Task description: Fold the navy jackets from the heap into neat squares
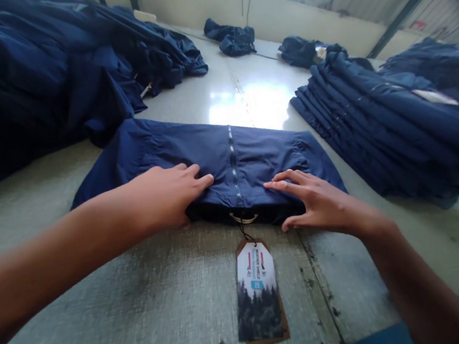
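A navy blue garment point(205, 147) lies folded on the table, with a pale seam strip running down its middle and gathered fabric toward both sides. My left hand point(173, 193) rests on its near left part, fingers stretched out and the thumb hidden at the near edge. On the near right part lies my right hand point(311, 200), its fingers extended and the thumb apart from them. Between the hands, a light-coloured loop point(244, 219) shows at the near edge. A printed hang tag point(257, 292) on a dark cord lies on the tabletop in front.
A large heap of navy garments point(50, 66) covers the left back. To the right stands a stack of folded navy garments point(387, 117). Smaller navy bundles point(235, 38) lie near the back wall point(198, 1). The pale table point(168, 315) has a seam running across it.
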`<state>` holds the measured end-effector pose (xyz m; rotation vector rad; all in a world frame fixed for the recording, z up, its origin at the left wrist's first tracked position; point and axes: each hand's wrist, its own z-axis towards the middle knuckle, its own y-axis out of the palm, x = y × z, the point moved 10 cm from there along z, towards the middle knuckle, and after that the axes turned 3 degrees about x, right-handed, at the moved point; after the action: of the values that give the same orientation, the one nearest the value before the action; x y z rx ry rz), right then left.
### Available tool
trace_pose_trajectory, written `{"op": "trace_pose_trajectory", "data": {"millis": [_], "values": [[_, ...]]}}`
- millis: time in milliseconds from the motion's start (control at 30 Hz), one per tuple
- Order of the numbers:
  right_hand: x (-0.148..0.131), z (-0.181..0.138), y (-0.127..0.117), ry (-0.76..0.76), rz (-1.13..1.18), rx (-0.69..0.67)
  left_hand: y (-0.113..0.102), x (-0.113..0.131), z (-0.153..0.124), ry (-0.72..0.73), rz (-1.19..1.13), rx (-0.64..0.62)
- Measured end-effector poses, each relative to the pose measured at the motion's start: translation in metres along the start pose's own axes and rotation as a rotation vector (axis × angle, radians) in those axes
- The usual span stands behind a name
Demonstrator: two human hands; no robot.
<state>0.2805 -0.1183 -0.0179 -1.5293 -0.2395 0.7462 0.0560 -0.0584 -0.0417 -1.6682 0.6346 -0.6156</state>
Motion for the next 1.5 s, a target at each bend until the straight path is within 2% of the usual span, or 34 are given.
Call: {"op": "trace_pose_trajectory", "data": {"millis": [133,300,500,867,1300,1500], "values": [[0.001,0.002,0.003,0.008,-0.017,0.010,0.005,-0.009,-0.002,-0.007,-0.085,0.048],[0.000,0.004,0.005,0.013,-0.025,0.012,0.007,-0.008,-0.001,0.025,-0.106,0.031],[-0.005,0.007,0.004,-0.006,-0.034,0.040,0.008,-0.008,0.004,-0.001,-0.100,0.025],[-0.007,0.013,0.009,-0.005,-0.234,0.086,-0.016,0.028,0.006,-0.041,0.137,0.052],[-0.006,0.017,0.003,0.017,-0.325,0.180,-0.025,0.017,0.013,-0.030,0.178,0.085],[-0.007,0.028,-0.009,0.038,-0.325,0.133,-0.042,0.021,0.015,0.001,0.248,0.049]]}}
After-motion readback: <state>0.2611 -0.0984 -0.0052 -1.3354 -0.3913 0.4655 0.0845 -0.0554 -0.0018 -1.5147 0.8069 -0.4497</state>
